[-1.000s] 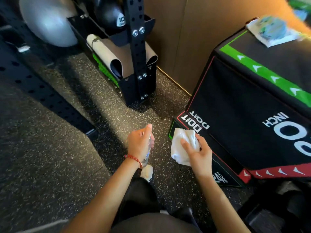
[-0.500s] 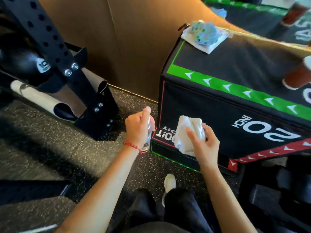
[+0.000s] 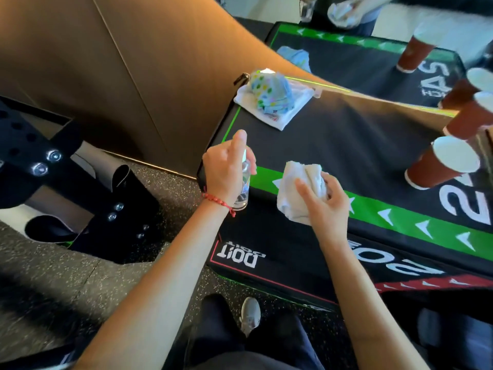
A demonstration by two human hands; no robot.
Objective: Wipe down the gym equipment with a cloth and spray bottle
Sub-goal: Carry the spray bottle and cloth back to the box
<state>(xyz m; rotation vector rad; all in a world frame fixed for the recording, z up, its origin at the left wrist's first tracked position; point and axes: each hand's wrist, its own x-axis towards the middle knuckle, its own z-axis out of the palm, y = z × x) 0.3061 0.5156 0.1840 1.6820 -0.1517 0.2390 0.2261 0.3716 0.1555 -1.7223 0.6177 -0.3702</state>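
White crumpled terry cloth (image 3: pixel 298 190) fills my right hand (image 3: pixel 324 202), fingers curled around it above the near green stripe of the black padded plyo box (image 3: pixel 333 145). My left hand (image 3: pixel 225 172) is wrapped tight around a small clear plastic spray bottle (image 3: pixel 244 186), held upright over the box's near left corner, forefinger on its top. Red paper cups (image 3: pixel 440 162) stand on the box's right side, a folded pastel-dotted cloth (image 3: pixel 272 93) at its far corner.

Box top (image 3: pixel 346 145) open centrally; cups (image 3: pixel 437 166) right, folded cloths (image 3: pixel 272 102) behind.
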